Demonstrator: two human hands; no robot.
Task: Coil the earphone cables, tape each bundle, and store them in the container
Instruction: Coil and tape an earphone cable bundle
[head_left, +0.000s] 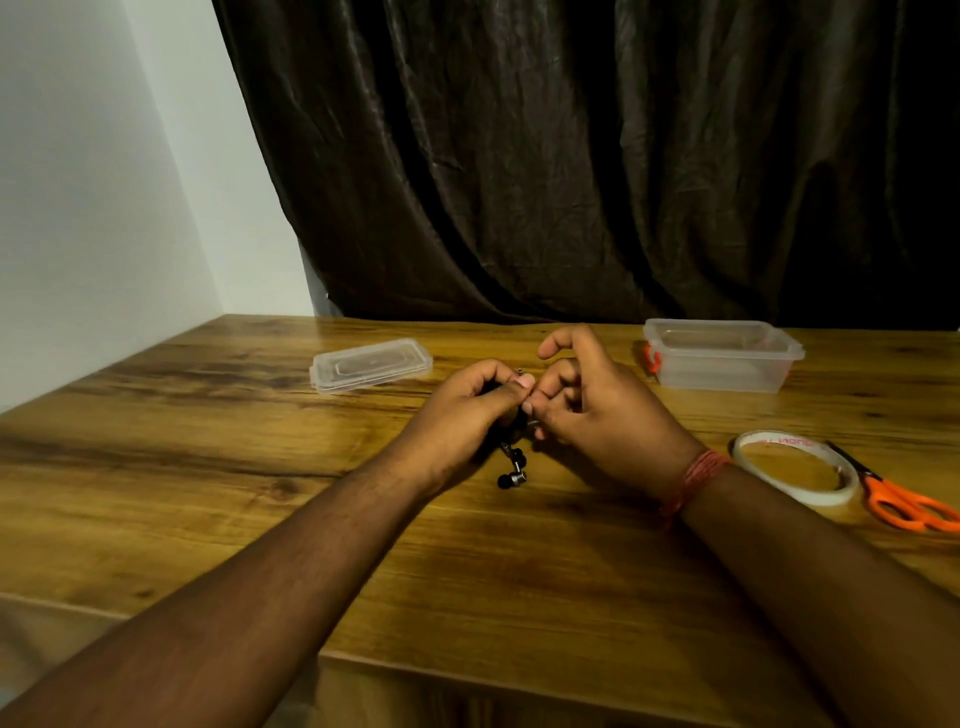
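Black earphone bundle (511, 457) dangles above the table between clear open container (722, 358) and lid (370, 364); tape roll (795, 473) lies flat.

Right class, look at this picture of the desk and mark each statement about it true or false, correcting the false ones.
1. The container has its lid on. False: the lid lies apart on the table.
2. The left hand holds the earphone bundle. True.
3. The scissors have blue handles. False: orange.
4. The tape roll lies beside the scissors. True.
5. The right hand grips the tape roll. False: it works at the bundle.
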